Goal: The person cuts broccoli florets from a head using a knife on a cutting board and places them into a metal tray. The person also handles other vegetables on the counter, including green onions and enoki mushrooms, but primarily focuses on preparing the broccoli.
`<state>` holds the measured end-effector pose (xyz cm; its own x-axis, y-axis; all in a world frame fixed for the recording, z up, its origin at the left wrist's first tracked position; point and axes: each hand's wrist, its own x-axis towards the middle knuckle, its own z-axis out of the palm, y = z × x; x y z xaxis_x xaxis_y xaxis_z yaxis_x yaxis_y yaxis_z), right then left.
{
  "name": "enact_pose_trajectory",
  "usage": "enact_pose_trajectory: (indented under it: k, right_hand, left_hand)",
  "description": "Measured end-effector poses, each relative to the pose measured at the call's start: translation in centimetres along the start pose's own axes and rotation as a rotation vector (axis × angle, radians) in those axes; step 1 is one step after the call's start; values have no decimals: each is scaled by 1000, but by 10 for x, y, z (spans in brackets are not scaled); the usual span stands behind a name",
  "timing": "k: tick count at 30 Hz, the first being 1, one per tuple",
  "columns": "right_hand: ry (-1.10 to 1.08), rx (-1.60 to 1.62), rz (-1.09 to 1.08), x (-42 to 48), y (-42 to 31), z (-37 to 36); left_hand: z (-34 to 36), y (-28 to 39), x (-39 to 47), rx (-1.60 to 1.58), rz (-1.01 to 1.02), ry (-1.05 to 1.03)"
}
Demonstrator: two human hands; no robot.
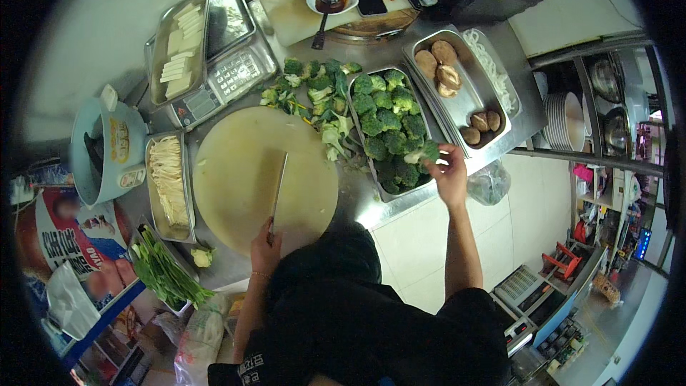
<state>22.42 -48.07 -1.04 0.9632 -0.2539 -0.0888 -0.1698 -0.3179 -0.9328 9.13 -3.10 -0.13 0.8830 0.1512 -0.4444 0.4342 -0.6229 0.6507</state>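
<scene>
My left hand (pixel 266 251) grips the handle of a knife (pixel 279 187), its blade seen edge-on over a large round cutting board (pixel 230 171). My right hand (pixel 451 178) pinches a broccoli floret (pixel 421 154) between thumb and fingers, above the near right part of a steel tray (pixel 378 188). That tray is heaped with broccoli florets (pixel 387 120). Beyond the board lie broccoli trimmings and leaves (pixel 335 134), with more broccoli pieces (pixel 320 81) behind them.
Right of the broccoli, a steel tray (pixel 471 102) holds mushrooms (pixel 444 53). Enoki mushrooms (pixel 167 177) fill a tray left of the board, near leafy greens (pixel 166 268). A scale (pixel 230 83), a blue bucket (pixel 86 155) and a sauce bowl (pixel 345 2) stand farther back.
</scene>
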Motion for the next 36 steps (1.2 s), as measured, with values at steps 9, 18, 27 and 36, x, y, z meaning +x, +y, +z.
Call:
enact_pose_trajectory:
  k: [9,18,27,36]
  right_hand:
    - [-22,-518,-293,-38,-41,65]
    - [130,-392,-138,-24,26,74]
    - [85,-571,-380,77,-89,68]
    - [-277,-608,-252,122,-91,48]
  left_hand:
    - [11,-11,-12,14,5,62]
    - [17,-5,-21,11,-37,78]
    - [11,1,-20,-14,-75,61]
    - [14,1,-14,-42,-83,47]
